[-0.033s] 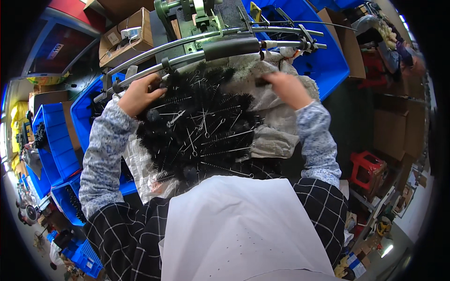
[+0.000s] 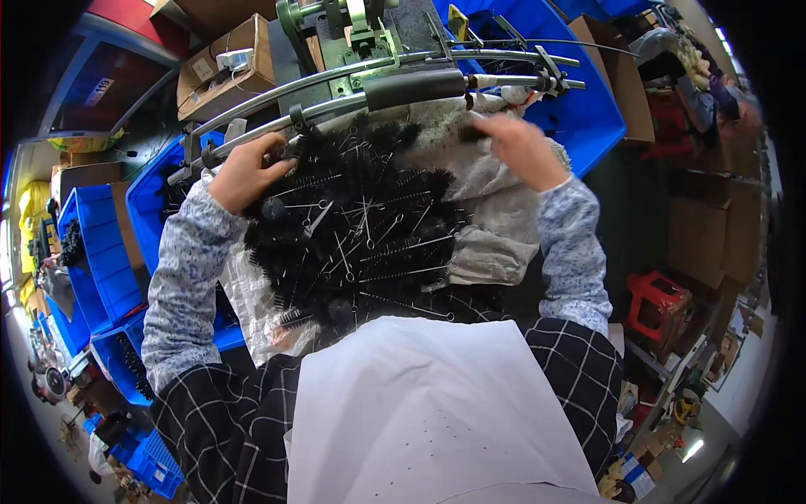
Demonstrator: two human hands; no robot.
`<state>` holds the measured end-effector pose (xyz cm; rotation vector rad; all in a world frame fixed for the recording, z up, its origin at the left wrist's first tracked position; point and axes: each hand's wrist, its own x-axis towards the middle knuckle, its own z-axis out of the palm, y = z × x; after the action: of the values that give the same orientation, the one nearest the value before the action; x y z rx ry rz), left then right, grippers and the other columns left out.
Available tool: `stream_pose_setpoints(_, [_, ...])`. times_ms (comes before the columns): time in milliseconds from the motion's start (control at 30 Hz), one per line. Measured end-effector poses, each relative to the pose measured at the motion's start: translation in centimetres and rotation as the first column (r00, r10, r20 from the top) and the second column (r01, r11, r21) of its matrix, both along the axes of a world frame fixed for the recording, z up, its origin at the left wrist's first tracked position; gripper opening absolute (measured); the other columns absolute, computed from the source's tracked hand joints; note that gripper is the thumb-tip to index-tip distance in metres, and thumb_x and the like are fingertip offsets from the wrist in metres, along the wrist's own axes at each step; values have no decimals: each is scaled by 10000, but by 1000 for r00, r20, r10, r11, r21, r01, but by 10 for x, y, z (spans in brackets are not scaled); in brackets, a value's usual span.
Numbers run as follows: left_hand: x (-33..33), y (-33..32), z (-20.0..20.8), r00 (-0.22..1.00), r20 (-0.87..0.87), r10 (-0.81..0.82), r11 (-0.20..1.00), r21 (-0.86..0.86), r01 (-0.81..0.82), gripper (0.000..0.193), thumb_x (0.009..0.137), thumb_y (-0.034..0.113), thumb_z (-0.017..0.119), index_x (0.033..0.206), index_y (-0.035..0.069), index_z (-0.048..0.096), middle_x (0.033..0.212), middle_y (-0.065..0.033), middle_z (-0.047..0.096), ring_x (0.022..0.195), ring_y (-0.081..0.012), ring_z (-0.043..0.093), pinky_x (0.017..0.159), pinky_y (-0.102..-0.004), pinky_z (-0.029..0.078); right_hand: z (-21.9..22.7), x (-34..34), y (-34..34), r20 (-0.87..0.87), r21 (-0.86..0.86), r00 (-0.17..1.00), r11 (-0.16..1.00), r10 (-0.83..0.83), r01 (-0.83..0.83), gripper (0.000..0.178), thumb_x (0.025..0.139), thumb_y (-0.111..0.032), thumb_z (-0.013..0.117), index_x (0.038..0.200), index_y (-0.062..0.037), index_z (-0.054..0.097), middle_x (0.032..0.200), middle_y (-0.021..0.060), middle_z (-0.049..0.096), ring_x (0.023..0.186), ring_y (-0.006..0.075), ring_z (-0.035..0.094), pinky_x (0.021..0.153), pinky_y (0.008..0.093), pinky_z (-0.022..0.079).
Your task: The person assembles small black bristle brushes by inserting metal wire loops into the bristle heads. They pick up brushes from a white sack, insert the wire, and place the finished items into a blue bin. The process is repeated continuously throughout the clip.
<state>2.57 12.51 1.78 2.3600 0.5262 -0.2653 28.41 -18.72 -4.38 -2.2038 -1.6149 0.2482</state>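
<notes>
A heap of black wire-handled brushes (image 2: 361, 218), with twisted metal stems and small loop ends, lies on a whitish woven sack (image 2: 495, 252) across my lap. My left hand (image 2: 248, 172) is at the heap's far left edge, just below the metal rails, fingers curled and thumb close to them; what they hold is hidden. Over the sack to the right of the heap, my right hand (image 2: 525, 151) is smeared by motion. Its fingertips are together by a small dark patch that I cannot make out.
Two curved metal rails (image 2: 327, 105) with a dark padded sleeve (image 2: 416, 87) cross in front of me, below a green machine (image 2: 353, 34). Blue bins (image 2: 600, 109) stand on both sides. A cardboard box (image 2: 227, 71) is at far left, a red stool (image 2: 659, 302) at right.
My right hand has shifted slightly to the right and toward the rails. My left hand has barely moved, and the heap looks much the same.
</notes>
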Motion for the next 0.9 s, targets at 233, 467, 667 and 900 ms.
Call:
stream_pose_setpoints(233, [1,-11,36,974,219,65,997,-49,-56,283,816,173,695,1049,32,618,887,-13,499,654,-49,416,576,-203,381,34,40,130,246,332,925,922,-289,199,289,859,-206,572,1139,-158,627,933,94,655,815,285,645,733,388,519])
stream_pose_setpoints(467, [-16,-12,78,915,390,105,994,-22,-105,259,837,74,640,1090,37,595,1004,15,482,721,-36,399,656,-178,341,0,59,178,361,294,885,937,-293,190,253,838,-117,562,1064,-154,669,933,66,664,868,271,636,781,386,510])
stream_pose_setpoints(667, [-23,-21,76,834,490,255,949,-291,-119,292,839,46,636,1122,44,562,1026,-22,569,865,-65,522,816,-219,416,-2,61,177,357,309,902,942,-244,133,245,832,-138,592,1060,-179,674,897,56,665,851,256,638,777,371,510])
stream_pose_setpoints(900, [-24,-26,75,841,494,219,963,-248,-105,263,861,41,618,1120,33,570,1083,-20,579,948,-92,548,849,-232,427,-3,61,175,356,322,904,939,-237,119,244,834,-144,595,1062,-185,673,891,48,660,848,253,633,779,374,506])
